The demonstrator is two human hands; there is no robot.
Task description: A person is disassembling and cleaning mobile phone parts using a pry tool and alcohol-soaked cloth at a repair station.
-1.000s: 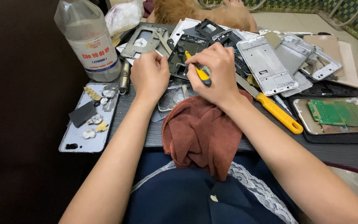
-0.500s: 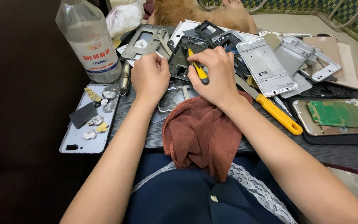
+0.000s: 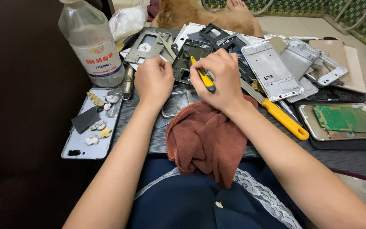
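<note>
Item: phone frame, black, lying just beyond the brown cloth on the dark table.

- Right hand: closed around a small yellow-and-black tool, tip aimed down into the frame, directly above the cloth.
- Left hand: curled, fingertips pinched together at the frame's left edge; whether anything sits between them cannot be told.
- Handling, judged: frame looks light, thin and stiff, likely to flex or crack if pried hard; smooth edges may slip. Best held by the outer rails, pressed flat, away from the cut-outs.
- Left of the cloth: clear bottle, and a phone back bearing scraps.
- Right of the cloth: yellow-handled knife, silver frames, green board in a shell.
</note>
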